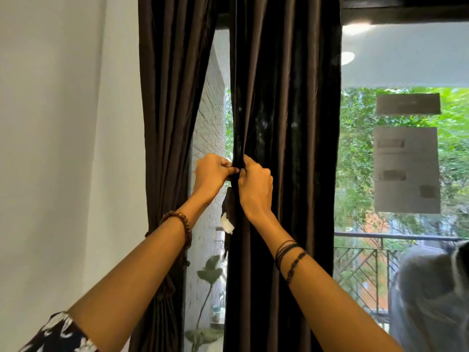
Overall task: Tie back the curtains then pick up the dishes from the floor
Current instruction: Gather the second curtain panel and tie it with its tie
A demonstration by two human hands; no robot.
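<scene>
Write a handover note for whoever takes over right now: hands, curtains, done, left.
Left hand: grips the right curtain's left edge.
Right hand: grips the same edge just beside it.
Left curtain: already gathered low with a tie, against the wall.
Right curtain: hangs loose, not yet tied.
Dishes: not in view.
Left to do: tie the right curtain, then pick up the dishes.

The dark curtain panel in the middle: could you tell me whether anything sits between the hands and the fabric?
Nothing visible does. The left hand and the right hand both already grip the left edge of the middle curtain panel, fingers curled into the gathered fabric. The outer curtain panel hangs apart to the left.
</scene>
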